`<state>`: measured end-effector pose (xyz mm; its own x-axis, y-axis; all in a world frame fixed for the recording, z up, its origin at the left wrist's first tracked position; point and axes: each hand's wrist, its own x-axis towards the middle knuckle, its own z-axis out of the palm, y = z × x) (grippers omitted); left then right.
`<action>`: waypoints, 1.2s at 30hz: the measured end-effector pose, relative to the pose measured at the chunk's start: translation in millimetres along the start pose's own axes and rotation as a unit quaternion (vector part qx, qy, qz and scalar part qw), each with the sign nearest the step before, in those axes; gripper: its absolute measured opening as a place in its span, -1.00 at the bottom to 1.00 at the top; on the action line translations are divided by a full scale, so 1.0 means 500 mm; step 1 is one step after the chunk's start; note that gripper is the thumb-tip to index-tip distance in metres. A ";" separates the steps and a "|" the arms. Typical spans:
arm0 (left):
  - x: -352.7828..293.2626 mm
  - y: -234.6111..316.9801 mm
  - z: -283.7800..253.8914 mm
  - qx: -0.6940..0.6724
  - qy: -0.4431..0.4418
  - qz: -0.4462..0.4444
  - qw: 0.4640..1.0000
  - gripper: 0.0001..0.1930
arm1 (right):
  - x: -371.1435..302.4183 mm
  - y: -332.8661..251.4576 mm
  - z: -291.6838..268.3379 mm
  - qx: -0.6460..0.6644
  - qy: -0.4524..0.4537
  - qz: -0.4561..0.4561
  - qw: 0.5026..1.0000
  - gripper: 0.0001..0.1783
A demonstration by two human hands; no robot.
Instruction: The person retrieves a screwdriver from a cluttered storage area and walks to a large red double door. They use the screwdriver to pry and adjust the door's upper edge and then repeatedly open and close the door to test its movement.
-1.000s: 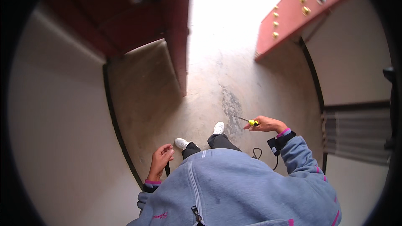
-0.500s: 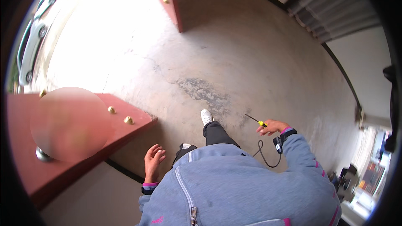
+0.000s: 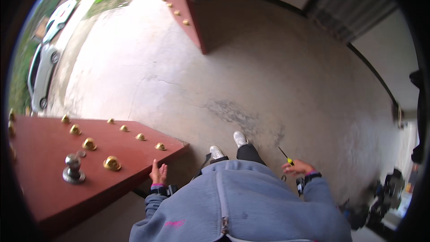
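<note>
My right hand (image 3: 299, 167) is closed around a screwdriver (image 3: 290, 162) with a yellow and black handle, its thin dark shaft pointing forward and left. My left hand (image 3: 158, 173) is open, fingers apart, with nothing in it. It hangs beside the edge of a red door (image 3: 130, 170); whether it touches the door I cannot tell. A round silver doorknob (image 3: 73, 169) stands out from the door's face, farther left. Brass dome studs (image 3: 112, 163) sit in rows around it. Both wrists wear black straps, each with a small dark device.
A second red door leaf (image 3: 183, 13) with brass studs stands open ahead. Worn concrete floor (image 3: 268, 85) stretches between the two. Pale cars (image 3: 45, 74) are outside at far left. Dark objects (image 3: 387, 192) stand at lower right, and a grey curtain (image 3: 354, 4) hangs at upper right.
I have moved nearer the left door, and more of its face and knob shows. My left hand is now beside its edge. The screwdriver stays in my right hand.
</note>
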<state>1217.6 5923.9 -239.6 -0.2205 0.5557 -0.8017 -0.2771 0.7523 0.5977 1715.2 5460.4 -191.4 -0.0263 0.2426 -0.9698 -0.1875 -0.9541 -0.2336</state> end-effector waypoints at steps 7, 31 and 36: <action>0.066 -0.025 -0.034 -0.014 0.014 -0.015 1.000 -0.33 | -0.004 -0.095 0.053 0.001 0.043 -0.004 0.999 -0.61; 0.107 0.014 0.103 -0.055 0.088 -0.120 0.987 -0.46 | 0.241 -1.099 -0.156 -0.335 -0.071 -0.153 0.927 -0.57; 0.242 0.082 0.126 0.024 -0.017 -0.089 0.996 -0.72 | 0.311 -1.393 -0.046 -0.366 -0.109 -0.227 0.896 -0.57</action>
<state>1238.3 6044.1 -313.0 -0.1407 0.4233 -0.8950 -0.2636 0.8554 0.4460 1864.3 6158.6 -181.4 -0.3170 0.5878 -0.7443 0.4641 -0.5882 -0.6623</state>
